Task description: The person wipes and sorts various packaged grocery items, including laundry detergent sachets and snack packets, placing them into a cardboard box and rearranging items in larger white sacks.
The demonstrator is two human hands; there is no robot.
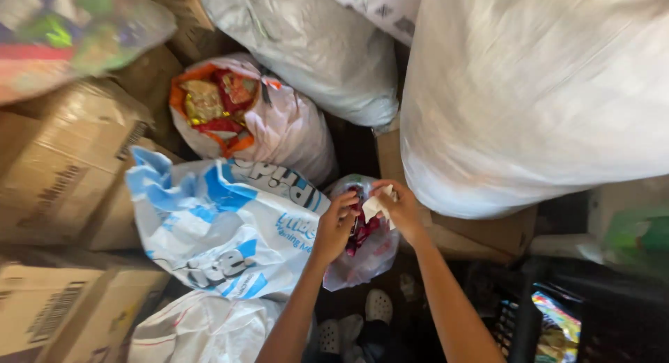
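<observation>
A: Holding the mouth of a small clear plastic bag (362, 244) at the lower centre of the frame, both hands work at its top edge. The left hand (336, 224) has its fingers curled and pinching the thin film on the near side. The right hand (401, 210) pinches the far side, with a pale scrap of paper or film (376, 204) caught under its fingers.

B: What is inside?

A: Small red and dark wrapped pieces, glossy and crinkled. The bag hangs between the hands, above a pair of pale perforated clogs (362, 318) on the floor.

B: What could go wrong?

A: I judge the film thin and slippery. If either pinch loosens, the mouth could sag and the pieces could spill to the floor. Pulling the 2 sides apart too hard could tear it.

B: And around it?

A: A blue and white woven sack (223, 224) lies just left, stiff and creased. An open sack of shiny orange and red packets (223, 105) sits at upper left. A large white sack (536, 91) bulges at upper right, smooth and taut. Cardboard boxes (63, 168) line the left edge, matte and dented.
</observation>
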